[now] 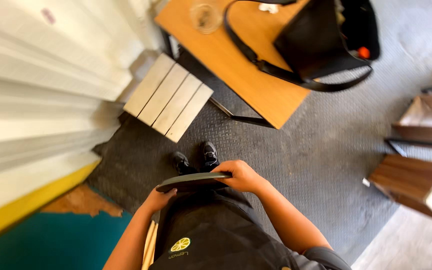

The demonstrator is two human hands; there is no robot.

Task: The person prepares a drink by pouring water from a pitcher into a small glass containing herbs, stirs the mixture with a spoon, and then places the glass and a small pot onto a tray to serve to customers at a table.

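I see both hands out in front of the waist, sharing one dark flat tray (193,181) that sits level above a black apron (211,235). The left hand (157,200) grips the tray's near-left corner, fingers (168,192) curled shut against its edge. The right hand (241,176) clamps the far-right rim, fingers wrapped over the top. Below the tray I make out two black shoes (196,159) on grey studded floor matting (316,150). Ahead stands an orange wooden desk (256,85); a black bag (321,40) with a long strap rests toward its right edge and a clear glass (206,16) near its far-left corner. A pale slatted stool (168,97) stands just beside the desk's left edge.
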